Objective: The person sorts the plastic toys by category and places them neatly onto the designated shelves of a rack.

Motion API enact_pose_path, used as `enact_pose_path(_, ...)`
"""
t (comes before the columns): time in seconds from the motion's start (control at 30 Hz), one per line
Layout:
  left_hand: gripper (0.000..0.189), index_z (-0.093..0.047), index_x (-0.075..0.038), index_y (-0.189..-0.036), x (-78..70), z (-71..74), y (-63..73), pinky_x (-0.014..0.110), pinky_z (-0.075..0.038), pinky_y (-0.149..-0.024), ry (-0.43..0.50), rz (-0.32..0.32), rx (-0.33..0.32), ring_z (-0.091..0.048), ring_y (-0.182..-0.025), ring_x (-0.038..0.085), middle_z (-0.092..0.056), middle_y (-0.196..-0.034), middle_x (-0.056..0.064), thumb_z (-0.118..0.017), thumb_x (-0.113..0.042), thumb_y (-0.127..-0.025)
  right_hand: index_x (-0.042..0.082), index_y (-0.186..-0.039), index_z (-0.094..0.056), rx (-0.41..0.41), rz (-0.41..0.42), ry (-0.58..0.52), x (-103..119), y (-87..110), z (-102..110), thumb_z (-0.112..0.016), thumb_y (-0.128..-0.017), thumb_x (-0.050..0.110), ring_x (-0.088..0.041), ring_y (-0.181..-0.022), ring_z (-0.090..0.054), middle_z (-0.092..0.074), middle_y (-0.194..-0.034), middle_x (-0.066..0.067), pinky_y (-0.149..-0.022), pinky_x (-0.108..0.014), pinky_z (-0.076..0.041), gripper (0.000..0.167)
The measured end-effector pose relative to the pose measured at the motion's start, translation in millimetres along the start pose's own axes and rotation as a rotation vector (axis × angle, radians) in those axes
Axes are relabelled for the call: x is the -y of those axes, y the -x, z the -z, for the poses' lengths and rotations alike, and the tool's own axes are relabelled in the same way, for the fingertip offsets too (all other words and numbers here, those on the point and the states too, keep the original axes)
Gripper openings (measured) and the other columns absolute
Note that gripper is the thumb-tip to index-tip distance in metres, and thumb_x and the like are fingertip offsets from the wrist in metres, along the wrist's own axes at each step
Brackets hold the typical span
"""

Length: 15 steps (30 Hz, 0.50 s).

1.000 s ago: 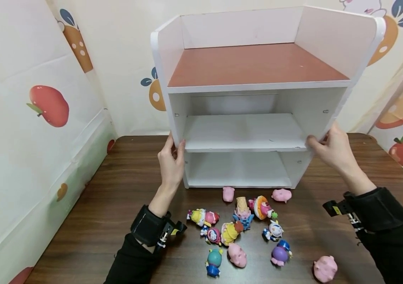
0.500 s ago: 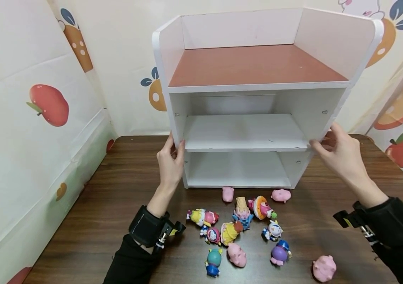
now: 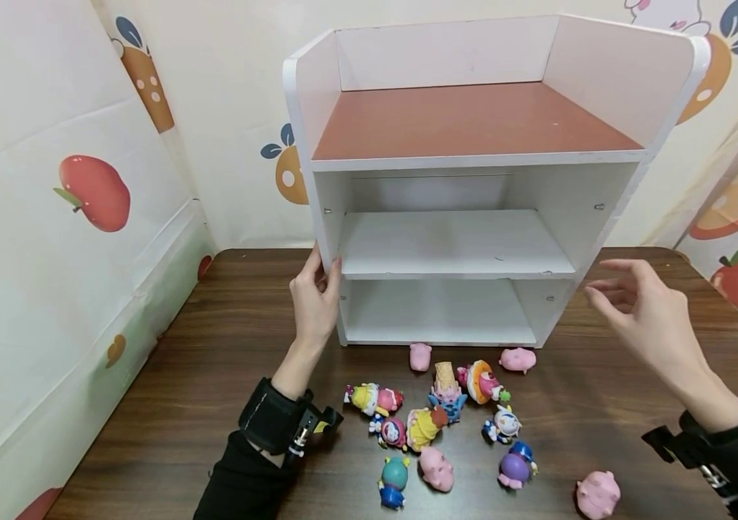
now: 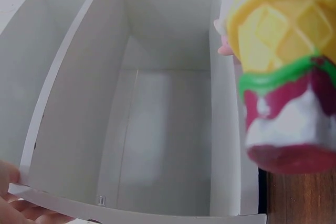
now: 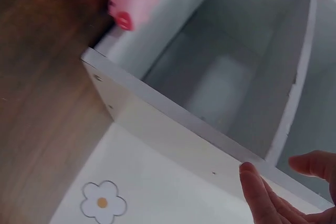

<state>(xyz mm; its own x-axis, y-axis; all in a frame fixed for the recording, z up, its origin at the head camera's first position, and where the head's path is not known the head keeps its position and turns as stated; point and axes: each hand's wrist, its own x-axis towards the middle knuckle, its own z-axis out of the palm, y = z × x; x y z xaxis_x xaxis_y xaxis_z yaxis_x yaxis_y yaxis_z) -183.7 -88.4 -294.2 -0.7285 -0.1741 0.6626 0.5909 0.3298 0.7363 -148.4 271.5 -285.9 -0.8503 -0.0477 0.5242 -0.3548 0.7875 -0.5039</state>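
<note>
A white shelf unit with a reddish-brown top surface stands at the back of the wooden table. My left hand grips its left side panel, thumb at the front edge and fingers around the outer side. In the left wrist view, part of that hand shows at the panel's edge. My right hand is off to the right of the unit, apart from it and holding nothing, fingers loosely bent. The right wrist view shows its fingers near the outer right panel.
Several small toy figures lie in front of the unit, among them a purple one and a teal one. Pink pig figures lie around them. An ice-cream-cone figure looms close in the left wrist view. Patterned wall coverings surround the table.
My right hand has let go of the unit's right side panel and drawn away to the right and toward me. The left hand keeps its grip, and the unit stays in place.
</note>
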Motion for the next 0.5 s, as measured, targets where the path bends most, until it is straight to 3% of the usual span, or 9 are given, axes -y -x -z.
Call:
enact_pose_path(0.23, 0.039, -0.042, 0.013, -0.124, 0.9, 0.2, -0.2, 0.042, -0.048, -0.072, 0.018, 0.01, -0.004, -0.054, -0.098, 0.038, -0.051, -0.114, 0.029, -0.049, 0.008, -0.085, -0.002, -0.093, -0.058, 0.086, 0.055, 0.036, -10, 14.9, -16, -0.064, -0.077, 0.001, 0.016, -0.066, -0.045, -0.063, -0.079, -0.018, -0.054, -0.006, -0.039, 0.017)
enact_pose_path(0.5, 0.039, -0.043, 0.014, -0.123, -0.4, 1.5, -0.2, 0.045, -0.047, -0.073, 0.062, 0.019, -0.005, -0.054, -0.097, 0.04, -0.051, -0.113, 0.031, -0.049, 0.009, -0.085, 0.002, -0.089, -0.062, 0.266, 0.004, 0.026, -16, 20.4, -31, -0.064, -0.078, 0.007, -0.009, -0.061, -0.057, -0.064, -0.076, -0.007, -0.05, -0.022, -0.043, 0.013)
